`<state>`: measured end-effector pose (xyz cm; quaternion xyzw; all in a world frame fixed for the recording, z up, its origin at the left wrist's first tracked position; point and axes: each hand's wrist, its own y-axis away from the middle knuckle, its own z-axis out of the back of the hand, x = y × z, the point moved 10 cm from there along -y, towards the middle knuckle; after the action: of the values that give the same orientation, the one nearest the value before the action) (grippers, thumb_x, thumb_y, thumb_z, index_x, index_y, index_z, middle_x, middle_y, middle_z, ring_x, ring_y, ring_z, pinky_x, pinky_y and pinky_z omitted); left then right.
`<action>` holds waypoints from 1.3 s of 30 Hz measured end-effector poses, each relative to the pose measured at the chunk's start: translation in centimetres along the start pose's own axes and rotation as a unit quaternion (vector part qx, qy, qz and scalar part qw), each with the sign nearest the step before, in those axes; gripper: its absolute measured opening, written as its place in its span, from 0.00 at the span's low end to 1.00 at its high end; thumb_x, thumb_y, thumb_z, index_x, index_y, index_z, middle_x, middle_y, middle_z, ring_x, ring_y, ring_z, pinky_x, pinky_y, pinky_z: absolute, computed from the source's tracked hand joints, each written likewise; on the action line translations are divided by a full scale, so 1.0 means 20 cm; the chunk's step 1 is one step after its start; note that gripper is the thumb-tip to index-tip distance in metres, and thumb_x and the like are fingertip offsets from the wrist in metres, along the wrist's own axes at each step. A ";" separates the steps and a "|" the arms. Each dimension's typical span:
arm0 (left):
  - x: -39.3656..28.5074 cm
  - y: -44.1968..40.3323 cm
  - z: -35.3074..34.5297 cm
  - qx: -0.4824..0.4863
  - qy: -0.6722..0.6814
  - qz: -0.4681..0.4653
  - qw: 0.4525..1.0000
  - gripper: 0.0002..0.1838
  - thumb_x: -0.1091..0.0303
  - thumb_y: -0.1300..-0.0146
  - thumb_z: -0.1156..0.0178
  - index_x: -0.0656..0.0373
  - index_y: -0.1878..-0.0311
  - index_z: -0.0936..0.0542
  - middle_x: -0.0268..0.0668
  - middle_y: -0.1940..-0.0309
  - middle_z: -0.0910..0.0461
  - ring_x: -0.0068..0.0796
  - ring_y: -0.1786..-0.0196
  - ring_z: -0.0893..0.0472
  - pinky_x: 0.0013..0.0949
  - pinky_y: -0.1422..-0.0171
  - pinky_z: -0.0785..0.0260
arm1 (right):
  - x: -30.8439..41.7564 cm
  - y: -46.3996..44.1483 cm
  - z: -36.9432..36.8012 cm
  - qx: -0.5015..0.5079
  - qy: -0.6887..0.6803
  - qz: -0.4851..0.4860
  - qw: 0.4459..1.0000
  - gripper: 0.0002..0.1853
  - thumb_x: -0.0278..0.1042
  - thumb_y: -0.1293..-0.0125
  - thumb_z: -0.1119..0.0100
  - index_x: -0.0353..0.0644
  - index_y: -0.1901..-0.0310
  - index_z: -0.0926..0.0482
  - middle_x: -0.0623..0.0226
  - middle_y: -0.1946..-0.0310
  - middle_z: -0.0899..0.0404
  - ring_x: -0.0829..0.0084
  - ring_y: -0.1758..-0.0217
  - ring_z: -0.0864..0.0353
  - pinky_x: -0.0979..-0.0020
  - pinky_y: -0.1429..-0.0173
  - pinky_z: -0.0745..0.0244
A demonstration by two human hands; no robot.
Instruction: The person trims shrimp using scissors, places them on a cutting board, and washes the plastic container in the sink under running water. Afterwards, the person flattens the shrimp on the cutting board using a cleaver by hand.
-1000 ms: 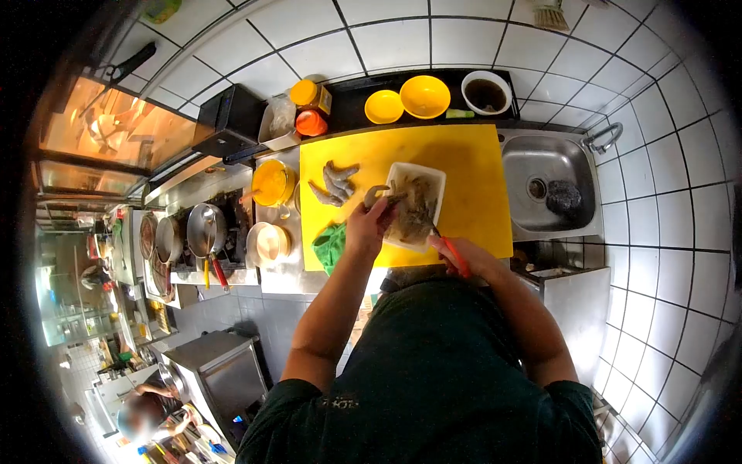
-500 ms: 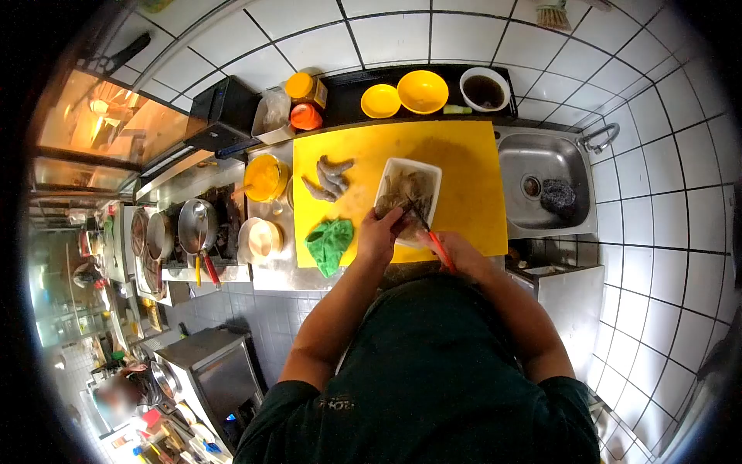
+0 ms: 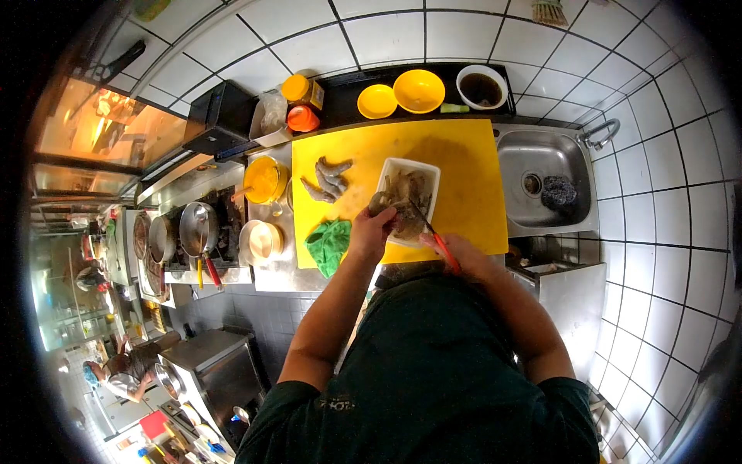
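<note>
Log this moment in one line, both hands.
left hand: holds shrimp; right hand: grips red-handled tool; white tray: on yellow board

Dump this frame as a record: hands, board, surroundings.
Left hand: holds a shrimp at the white tray's left edge
Right hand: grips red-handled scissors, blades over tray
Tray: on yellow cutting board, contains more shrimp
Board left: loose shrimp; green cloth at near corner
Right of board: steel sink, dark scouring pad inside
</note>
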<state>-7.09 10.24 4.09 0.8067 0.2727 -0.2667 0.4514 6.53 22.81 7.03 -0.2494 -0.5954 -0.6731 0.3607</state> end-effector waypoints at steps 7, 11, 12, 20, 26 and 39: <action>-0.06 0.02 -0.04 0.036 -0.042 0.012 0.998 0.12 0.80 0.36 0.39 0.65 0.49 0.23 0.37 0.63 0.19 0.28 0.67 0.22 0.29 0.63 0.27 | 0.00 -0.04 0.05 0.007 0.168 0.038 0.985 0.36 0.71 0.31 0.52 0.38 0.51 0.18 0.44 0.56 0.16 0.45 0.50 0.18 0.54 0.45 0.26; -0.10 0.01 -0.04 0.016 -0.030 -0.014 0.999 0.13 0.81 0.36 0.40 0.64 0.48 0.23 0.37 0.64 0.20 0.27 0.67 0.22 0.28 0.63 0.28 | 0.01 0.00 0.08 0.013 0.173 0.016 0.985 0.34 0.68 0.29 0.51 0.37 0.50 0.19 0.43 0.56 0.17 0.44 0.49 0.18 0.52 0.45 0.26; -0.11 0.00 -0.04 0.012 -0.022 -0.022 0.999 0.13 0.82 0.36 0.40 0.64 0.48 0.23 0.37 0.63 0.20 0.27 0.67 0.22 0.28 0.63 0.27 | -0.01 -0.03 0.08 0.003 0.171 0.037 0.985 0.34 0.67 0.29 0.51 0.37 0.53 0.19 0.46 0.60 0.17 0.48 0.54 0.18 0.55 0.49 0.27; -0.08 0.01 -0.04 0.024 -0.055 -0.007 0.998 0.14 0.80 0.38 0.36 0.65 0.50 0.25 0.38 0.63 0.20 0.29 0.65 0.20 0.29 0.61 0.25 | 0.04 0.01 0.06 -0.005 0.143 0.084 0.986 0.32 0.66 0.28 0.52 0.37 0.54 0.21 0.51 0.62 0.17 0.55 0.58 0.18 0.61 0.51 0.27; -0.07 0.01 -0.04 0.041 -0.161 0.010 0.986 0.16 0.79 0.40 0.33 0.66 0.50 0.25 0.41 0.65 0.20 0.29 0.66 0.20 0.28 0.63 0.27 | 0.06 0.02 0.07 0.016 0.145 0.057 0.988 0.32 0.66 0.29 0.50 0.38 0.52 0.20 0.43 0.56 0.17 0.43 0.50 0.19 0.54 0.46 0.26; -0.09 0.02 -0.07 0.067 -0.179 0.037 0.981 0.16 0.80 0.39 0.35 0.69 0.48 0.25 0.41 0.65 0.20 0.29 0.68 0.20 0.28 0.63 0.25 | 0.06 0.02 0.10 -0.004 0.208 0.058 0.976 0.33 0.68 0.29 0.52 0.38 0.58 0.17 0.41 0.63 0.17 0.42 0.54 0.18 0.51 0.49 0.26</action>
<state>-7.90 10.93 6.17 0.7840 0.1389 -0.4070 0.4477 6.00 24.49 8.51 -0.1391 -0.4894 -0.6905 0.5142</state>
